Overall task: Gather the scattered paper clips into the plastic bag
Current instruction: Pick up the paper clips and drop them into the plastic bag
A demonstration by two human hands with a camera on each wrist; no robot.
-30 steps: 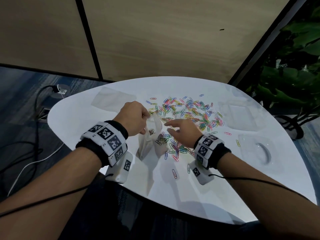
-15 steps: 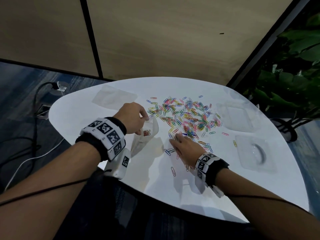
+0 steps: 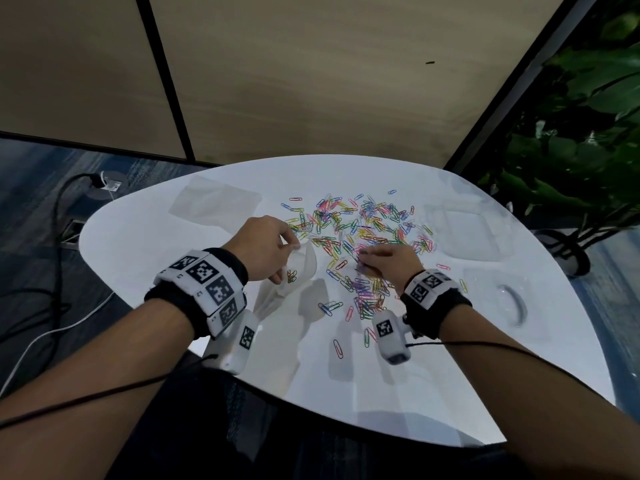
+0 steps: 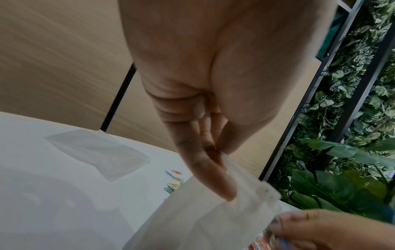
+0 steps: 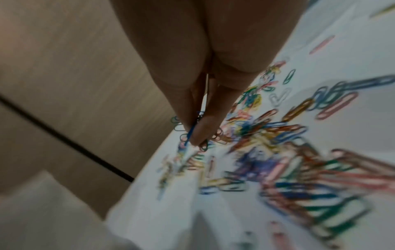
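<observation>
Several coloured paper clips (image 3: pixel 360 230) lie scattered across the middle of the white table (image 3: pixel 433 382), with a second cluster (image 3: pixel 367 296) nearer me. My left hand (image 3: pixel 266 247) pinches the rim of a clear plastic bag (image 3: pixel 298 268) and holds its mouth up; a few clips (image 3: pixel 291 276) sit inside. In the left wrist view the thumb and fingers (image 4: pixel 213 169) grip the bag's rim (image 4: pixel 252 191). My right hand (image 3: pixel 384 259) is just right of the bag over the clips. Its fingertips (image 5: pixel 198 133) pinch a blue paper clip (image 5: pixel 191 133).
A flat empty plastic bag (image 3: pixel 214 202) lies at the table's back left. Two clear plastic lids or trays (image 3: pixel 464 233) (image 3: pixel 502 296) rest on the right side. A leafy plant (image 3: pixel 581 140) stands past the right edge. Cables (image 3: pixel 52 237) run on the floor to the left.
My right hand has moved up from the near clips to the middle of the pile and now pinches a clip. The left hand keeps holding the bag in about the same place.
</observation>
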